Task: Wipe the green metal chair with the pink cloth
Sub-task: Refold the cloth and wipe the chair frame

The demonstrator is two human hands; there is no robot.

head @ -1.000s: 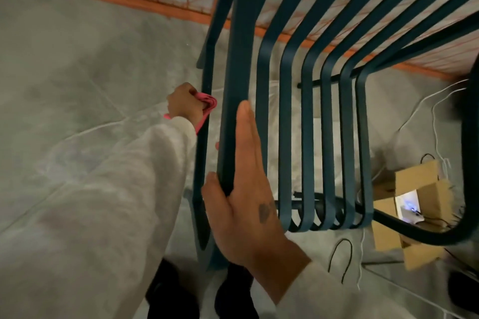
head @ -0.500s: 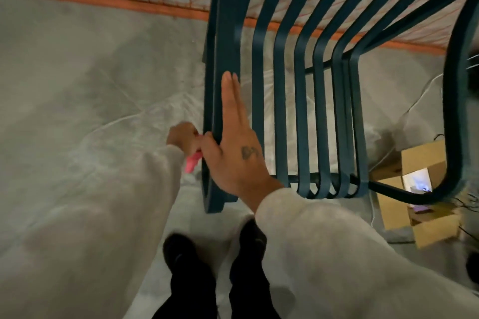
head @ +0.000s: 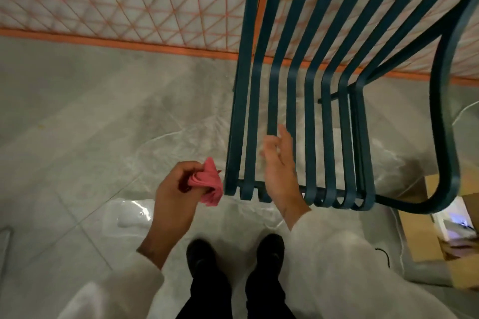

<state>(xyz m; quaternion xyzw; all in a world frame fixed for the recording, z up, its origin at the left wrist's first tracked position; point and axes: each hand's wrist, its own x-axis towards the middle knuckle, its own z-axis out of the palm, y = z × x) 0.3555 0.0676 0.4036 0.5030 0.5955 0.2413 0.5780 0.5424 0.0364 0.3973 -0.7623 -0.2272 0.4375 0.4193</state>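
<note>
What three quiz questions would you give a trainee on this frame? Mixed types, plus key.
1. Which hand holds the pink cloth? A) left B) right C) neither
2. True or false: the cloth is draped over the slats of the green chair.
3. Fill in: the cardboard box stands to the chair's ___.
Key: 1 A, the left hand; 2 false, it is bunched in that hand; 3 right.

Matt metal chair (head: 293, 80); soft cloth (head: 207, 184); glossy floor (head: 77, 116).

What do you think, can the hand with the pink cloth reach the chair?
Probably yes: the left hand holds the pink cloth right beside the green chair, with nothing between them.
</note>
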